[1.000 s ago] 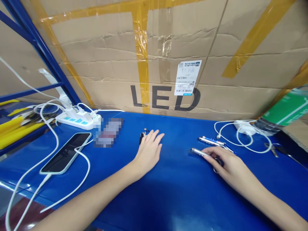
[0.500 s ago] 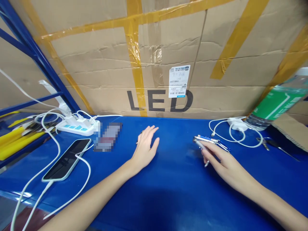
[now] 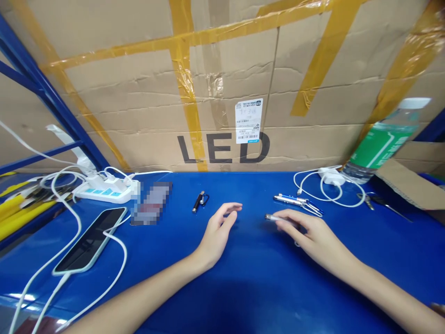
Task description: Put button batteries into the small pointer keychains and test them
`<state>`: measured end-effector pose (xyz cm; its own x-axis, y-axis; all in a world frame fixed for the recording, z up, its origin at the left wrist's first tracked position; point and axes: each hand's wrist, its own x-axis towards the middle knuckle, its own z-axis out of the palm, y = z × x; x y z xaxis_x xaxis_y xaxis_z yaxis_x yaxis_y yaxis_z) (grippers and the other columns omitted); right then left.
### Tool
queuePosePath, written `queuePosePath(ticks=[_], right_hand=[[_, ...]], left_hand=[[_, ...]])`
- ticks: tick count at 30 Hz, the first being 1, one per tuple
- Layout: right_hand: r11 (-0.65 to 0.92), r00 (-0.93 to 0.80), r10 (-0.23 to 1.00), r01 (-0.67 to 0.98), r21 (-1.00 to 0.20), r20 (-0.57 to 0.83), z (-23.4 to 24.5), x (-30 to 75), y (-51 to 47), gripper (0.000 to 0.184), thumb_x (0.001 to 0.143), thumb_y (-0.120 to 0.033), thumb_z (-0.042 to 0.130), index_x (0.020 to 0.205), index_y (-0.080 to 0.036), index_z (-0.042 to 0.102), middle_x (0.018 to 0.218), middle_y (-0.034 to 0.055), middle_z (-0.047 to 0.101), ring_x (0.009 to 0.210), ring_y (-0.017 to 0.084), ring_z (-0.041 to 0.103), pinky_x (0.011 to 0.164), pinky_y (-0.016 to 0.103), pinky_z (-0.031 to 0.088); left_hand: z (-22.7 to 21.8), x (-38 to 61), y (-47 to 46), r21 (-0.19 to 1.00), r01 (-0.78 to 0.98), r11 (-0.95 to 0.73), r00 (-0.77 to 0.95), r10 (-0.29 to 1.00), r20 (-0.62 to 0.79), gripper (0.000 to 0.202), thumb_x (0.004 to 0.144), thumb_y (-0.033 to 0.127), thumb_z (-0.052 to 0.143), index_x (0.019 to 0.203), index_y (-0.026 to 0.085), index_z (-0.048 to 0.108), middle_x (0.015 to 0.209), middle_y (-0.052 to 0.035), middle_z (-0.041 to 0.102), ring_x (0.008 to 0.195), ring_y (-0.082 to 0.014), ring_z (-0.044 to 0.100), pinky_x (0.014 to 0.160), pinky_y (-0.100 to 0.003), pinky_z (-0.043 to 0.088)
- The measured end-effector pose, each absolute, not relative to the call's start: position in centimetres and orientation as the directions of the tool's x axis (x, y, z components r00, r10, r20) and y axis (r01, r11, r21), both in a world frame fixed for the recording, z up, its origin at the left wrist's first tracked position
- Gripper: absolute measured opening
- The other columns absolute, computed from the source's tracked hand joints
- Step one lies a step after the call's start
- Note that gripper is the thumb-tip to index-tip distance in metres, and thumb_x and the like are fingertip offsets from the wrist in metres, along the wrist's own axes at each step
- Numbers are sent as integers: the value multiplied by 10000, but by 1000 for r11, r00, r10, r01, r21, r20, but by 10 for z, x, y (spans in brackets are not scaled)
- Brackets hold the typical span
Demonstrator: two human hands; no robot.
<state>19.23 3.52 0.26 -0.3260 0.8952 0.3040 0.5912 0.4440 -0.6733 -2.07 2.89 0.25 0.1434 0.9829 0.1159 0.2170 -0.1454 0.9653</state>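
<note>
My right hand (image 3: 313, 234) is closed around a small silver pen-shaped light (image 3: 273, 217), whose tip points left over the blue table (image 3: 243, 278). My left hand (image 3: 219, 227) hovers open just left of that tip, fingers stretched toward it, holding nothing. A small black pen light with a key ring (image 3: 199, 202) lies on the table beyond my left hand. More silver and blue pen lights (image 3: 295, 202) lie in a small group just behind my right hand.
A phone (image 3: 88, 241) on a white cable lies at the left, near a white power strip (image 3: 104, 190). A white charger with coiled cable (image 3: 330, 178) and a green-labelled bottle (image 3: 378, 144) are at the right. A taped cardboard box marked LED (image 3: 222, 93) walls the back.
My left hand has pulled back from the black pen light and swung right toward my right hand. My right hand has lifted a silver pen light and brought it leftward.
</note>
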Motion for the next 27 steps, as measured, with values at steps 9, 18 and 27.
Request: queuePosePath(ticks=[9,18,27], right_hand=[[534,-382,845,609,-586,374,2,195,36,242,866,-292,494,1034,-241,660,916,49,643,780,168,608,696,283,507],[641,-511,766,558,-526,391,-4,187,26,352,933,-272,365,1260,-283,493,1004,59,548,920,159,553,818,309,477],[680,-546,733,593,-431,406,0,181,23,314,906,-254,435,1203,-263,537,994,55,606,861,172,565,756,330,456]], left_hand=[[-1,-18,28,962,225,-152,162,980,117,244,878,301,419,1024,190,580,1049,-61,631,1013,-188,561,821,-282,434],[0,-14,25,859,415,-301,264,943,203,220,858,310,482,839,191,666,857,-30,657,820,-169,563,722,-262,404],[-2,-14,24,828,394,-398,313,906,286,152,820,233,556,766,172,685,804,-44,664,805,-175,578,754,-281,422]])
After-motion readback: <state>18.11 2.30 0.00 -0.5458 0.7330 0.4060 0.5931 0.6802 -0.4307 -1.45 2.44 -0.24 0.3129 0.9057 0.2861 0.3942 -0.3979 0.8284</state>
